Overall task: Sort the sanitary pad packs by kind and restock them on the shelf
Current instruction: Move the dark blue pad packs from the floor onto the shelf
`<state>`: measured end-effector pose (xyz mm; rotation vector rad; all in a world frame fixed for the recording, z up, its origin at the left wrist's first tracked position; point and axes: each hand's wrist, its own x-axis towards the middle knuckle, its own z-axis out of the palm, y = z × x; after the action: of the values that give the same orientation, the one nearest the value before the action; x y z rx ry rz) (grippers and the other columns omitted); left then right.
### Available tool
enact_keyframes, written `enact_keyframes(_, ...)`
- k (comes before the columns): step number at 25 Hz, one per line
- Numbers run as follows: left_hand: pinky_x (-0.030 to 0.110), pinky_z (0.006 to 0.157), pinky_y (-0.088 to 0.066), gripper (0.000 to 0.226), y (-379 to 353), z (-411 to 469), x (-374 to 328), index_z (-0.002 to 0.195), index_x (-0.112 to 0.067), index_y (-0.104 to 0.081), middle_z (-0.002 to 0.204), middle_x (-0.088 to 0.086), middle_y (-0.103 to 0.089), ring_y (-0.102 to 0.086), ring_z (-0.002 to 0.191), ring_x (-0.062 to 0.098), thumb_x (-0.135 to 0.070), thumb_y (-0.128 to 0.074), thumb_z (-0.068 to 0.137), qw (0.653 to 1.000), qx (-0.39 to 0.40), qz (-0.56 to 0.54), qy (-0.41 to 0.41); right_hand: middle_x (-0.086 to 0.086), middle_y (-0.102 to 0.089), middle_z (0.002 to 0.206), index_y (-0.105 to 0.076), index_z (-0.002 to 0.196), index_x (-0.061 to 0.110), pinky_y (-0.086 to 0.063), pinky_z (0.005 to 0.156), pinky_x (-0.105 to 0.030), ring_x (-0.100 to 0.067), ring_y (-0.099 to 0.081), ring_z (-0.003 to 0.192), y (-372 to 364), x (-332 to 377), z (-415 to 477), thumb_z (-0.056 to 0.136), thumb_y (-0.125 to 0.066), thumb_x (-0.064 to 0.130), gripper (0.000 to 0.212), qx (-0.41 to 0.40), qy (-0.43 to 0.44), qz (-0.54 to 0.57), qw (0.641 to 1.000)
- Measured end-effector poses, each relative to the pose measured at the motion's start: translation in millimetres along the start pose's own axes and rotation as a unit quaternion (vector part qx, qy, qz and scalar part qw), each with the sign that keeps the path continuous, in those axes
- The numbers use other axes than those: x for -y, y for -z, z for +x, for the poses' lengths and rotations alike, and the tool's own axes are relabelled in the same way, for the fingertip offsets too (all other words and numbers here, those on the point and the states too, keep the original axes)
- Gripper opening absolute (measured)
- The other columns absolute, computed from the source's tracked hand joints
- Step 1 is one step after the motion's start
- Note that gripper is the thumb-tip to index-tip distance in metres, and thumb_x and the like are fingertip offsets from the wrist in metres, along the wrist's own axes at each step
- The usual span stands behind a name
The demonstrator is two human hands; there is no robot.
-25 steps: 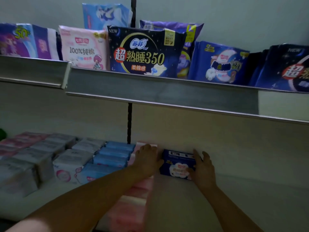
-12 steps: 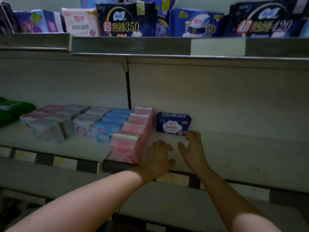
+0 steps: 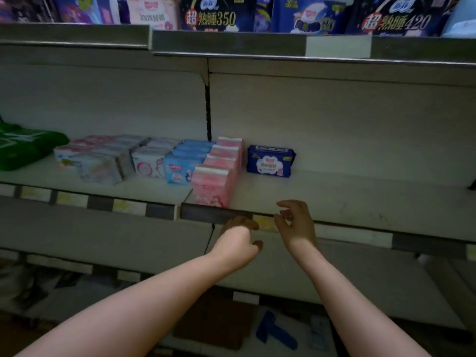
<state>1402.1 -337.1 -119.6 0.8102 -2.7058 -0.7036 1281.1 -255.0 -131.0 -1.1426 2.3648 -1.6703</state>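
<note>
A dark blue pad pack stands alone at the back of the middle shelf, just right of a row of pink packs. Left of those run light blue packs, white packs and pale packs. My left hand hangs in front of the shelf's front edge with fingers loosely curled, holding nothing. My right hand is beside it at the edge, fingers relaxed and also holding nothing. Both hands are well clear of the packs.
The upper shelf carries large dark blue, blue and pink packs. A green pack lies at the far left of the middle shelf. A lower shelf juts out below, and boxes and a blue item lie on the floor.
Both hands have let go of the dark blue pack at the back of the shelf and drawn back to the shelf's front edge. The view has pulled away from the shelf.
</note>
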Motion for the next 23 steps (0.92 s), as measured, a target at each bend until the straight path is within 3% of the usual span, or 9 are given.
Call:
enact_keyframes(4, 0.033, 0.108, -0.035, 0.044, -9, -62, 34, 0.130, -0.019, -0.048, 0.134, 0.004, -0.046, -0.040, 0.128, 0.019, -0.032, -0.056, 0.089, 0.999, 0.023, -0.027, 0.039, -0.003, -0.052, 0.113, -0.056, 0.116, 0.014, -0.043, 0.084, -0.024, -0.016, -0.053, 0.102, -21, 9, -72, 0.090, -0.055, 0.010, 0.026, 0.062, -0.088, -0.016, 0.994)
enact_keyframes(7, 0.035, 0.109, -0.033, 0.042, -24, -102, 57, 0.129, -0.019, -0.049, 0.131, 0.002, -0.047, -0.039, 0.128, 0.018, -0.031, -0.056, 0.089, 0.997, 0.039, -0.038, 0.060, -0.001, -0.051, 0.112, -0.056, 0.118, 0.014, -0.044, 0.091, -0.026, -0.013, -0.052, 0.105, -34, 13, -125, 0.091, -0.055, 0.012, 0.027, 0.083, -0.096, -0.027, 0.992)
enact_keyframes(10, 0.036, 0.108, -0.035, 0.041, -40, -133, 66, 0.129, -0.017, -0.050, 0.132, 0.002, -0.048, -0.040, 0.127, 0.018, -0.029, -0.055, 0.089, 0.994, 0.060, -0.043, 0.079, 0.002, -0.046, 0.111, -0.057, 0.116, 0.012, -0.042, 0.087, -0.021, -0.012, -0.052, 0.103, -36, 9, -164, 0.090, -0.056, 0.009, 0.026, 0.090, -0.094, -0.037, 0.991)
enact_keyframes(19, 0.035, 0.107, -0.036, 0.042, -99, -146, 64, 0.131, -0.018, -0.047, 0.133, 0.004, -0.046, -0.040, 0.127, 0.019, -0.029, -0.055, 0.091, 0.989, 0.091, -0.038, 0.113, 0.000, -0.049, 0.108, -0.056, 0.119, 0.014, -0.041, 0.082, -0.022, -0.012, -0.052, 0.095, -21, -49, -203, 0.091, -0.056, 0.015, 0.028, 0.122, -0.152, -0.078, 0.978)
enact_keyframes(23, 0.035, 0.095, -0.048, 0.038, -143, -136, 57, 0.126, -0.012, -0.052, 0.119, 0.008, -0.058, -0.055, 0.109, 0.021, -0.027, -0.054, 0.091, 0.983, 0.121, -0.025, 0.135, -0.009, -0.059, 0.103, -0.055, 0.108, 0.019, -0.042, 0.067, -0.020, -0.015, -0.055, 0.085, -15, -97, -215, 0.092, -0.053, 0.015, 0.016, 0.163, -0.207, -0.062, 0.962)
